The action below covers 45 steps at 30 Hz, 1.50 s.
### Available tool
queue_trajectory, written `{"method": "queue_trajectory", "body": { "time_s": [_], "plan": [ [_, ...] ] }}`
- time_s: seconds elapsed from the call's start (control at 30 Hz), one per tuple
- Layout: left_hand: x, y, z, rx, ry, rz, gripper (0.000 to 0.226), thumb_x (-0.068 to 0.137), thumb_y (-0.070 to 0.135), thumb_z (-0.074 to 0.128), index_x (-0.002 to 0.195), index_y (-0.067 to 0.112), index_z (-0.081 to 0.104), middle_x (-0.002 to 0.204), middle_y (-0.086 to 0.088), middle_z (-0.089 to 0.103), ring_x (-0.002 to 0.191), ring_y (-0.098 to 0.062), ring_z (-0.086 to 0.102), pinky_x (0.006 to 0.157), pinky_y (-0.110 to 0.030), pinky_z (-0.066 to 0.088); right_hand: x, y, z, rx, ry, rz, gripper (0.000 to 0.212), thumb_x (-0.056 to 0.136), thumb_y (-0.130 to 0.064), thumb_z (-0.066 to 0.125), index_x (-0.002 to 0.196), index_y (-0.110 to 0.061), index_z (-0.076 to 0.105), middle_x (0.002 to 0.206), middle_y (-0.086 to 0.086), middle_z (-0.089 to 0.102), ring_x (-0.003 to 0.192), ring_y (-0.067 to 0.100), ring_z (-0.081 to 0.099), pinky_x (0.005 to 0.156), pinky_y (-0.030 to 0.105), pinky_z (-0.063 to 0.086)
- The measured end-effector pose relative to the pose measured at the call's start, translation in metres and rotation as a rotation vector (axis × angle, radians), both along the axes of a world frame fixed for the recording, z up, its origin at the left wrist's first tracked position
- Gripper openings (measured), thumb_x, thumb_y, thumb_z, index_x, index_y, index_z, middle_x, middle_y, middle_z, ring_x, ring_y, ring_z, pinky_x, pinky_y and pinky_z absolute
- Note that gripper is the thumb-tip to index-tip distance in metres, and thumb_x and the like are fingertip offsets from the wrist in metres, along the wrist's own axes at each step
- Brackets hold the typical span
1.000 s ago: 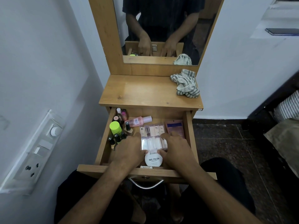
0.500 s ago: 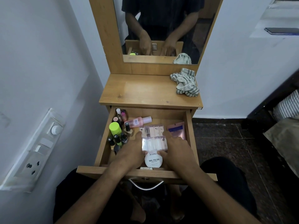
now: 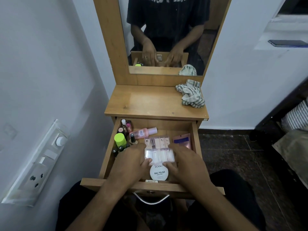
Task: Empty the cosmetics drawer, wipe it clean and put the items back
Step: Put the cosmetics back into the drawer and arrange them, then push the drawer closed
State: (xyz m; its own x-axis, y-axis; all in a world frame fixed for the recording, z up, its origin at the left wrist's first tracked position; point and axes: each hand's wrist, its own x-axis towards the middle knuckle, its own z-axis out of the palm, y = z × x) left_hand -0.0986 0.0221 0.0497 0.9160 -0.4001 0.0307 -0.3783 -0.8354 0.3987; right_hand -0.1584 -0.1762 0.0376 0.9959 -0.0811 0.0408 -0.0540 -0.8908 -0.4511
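Note:
The wooden drawer (image 3: pixel 194 140) stands pulled open under the dresser top. In its middle lies a clear plastic case of press-on nails (image 3: pixel 159 153). My left hand (image 3: pixel 131 161) holds the case's left side and my right hand (image 3: pixel 184 161) holds its right side, both thumbs on the near edge. A round white nail polish remover tub (image 3: pixel 158 172) sits just in front of it. At the left of the drawer are a lime-capped bottle (image 3: pixel 120 139), a lying pink bottle (image 3: pixel 143 132) and several small nail polish bottles (image 3: pixel 128 126). A pink sachet (image 3: pixel 182 140) lies at the right.
A striped cloth (image 3: pixel 191 95) lies crumpled on the right of the dresser top (image 3: pixel 146 102), under the mirror (image 3: pixel 166 35). A switch and socket panel (image 3: pixel 38 164) is on the left wall. A phone (image 3: pixel 286 43) rests on a shelf at the right. The drawer handle (image 3: pixel 150 200) is by my knees.
Both hands have shifted slightly outward on the clear case, uncovering more of it. The other items in the drawer have not moved.

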Motion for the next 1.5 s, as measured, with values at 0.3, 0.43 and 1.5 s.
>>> {"method": "queue_trajectory", "body": {
  "time_s": [0.3,0.43,1.5],
  "plan": [
    [-0.037,0.042,-0.001,-0.154,-0.160,-0.369,0.057,0.094,0.061,0.055,0.143,0.033,0.050,0.150,0.026,0.041,0.143,0.008,0.026,0.117,-0.033,0.029,-0.052,-0.025,0.014,-0.077,-0.189,0.487,0.059,0.088,-0.069,0.060,0.139,-0.040,0.051,0.135,-0.017,0.052,0.124,0.000,0.047,0.100,0.024,0.041],
    [-0.032,0.040,0.001,-0.203,-0.247,-0.441,0.060,0.090,0.054,0.068,0.140,0.023,0.056,0.150,0.015,0.046,0.146,-0.011,0.036,0.118,-0.049,0.031,-0.047,-0.029,0.005,-0.140,-0.303,0.472,0.059,0.085,-0.066,0.066,0.135,-0.037,0.056,0.139,-0.014,0.052,0.128,0.004,0.048,0.099,0.032,0.044],
    [0.133,-0.032,-0.002,-0.051,-0.614,-0.157,0.036,0.104,0.039,0.045,0.122,0.014,0.064,0.125,-0.002,0.064,0.112,-0.024,0.057,0.092,-0.036,0.039,0.117,-0.057,-0.009,-0.204,-0.556,0.162,0.065,0.079,-0.054,0.076,0.129,-0.013,0.065,0.136,0.003,0.063,0.123,0.023,0.058,0.103,0.038,0.043]
  ]
}}
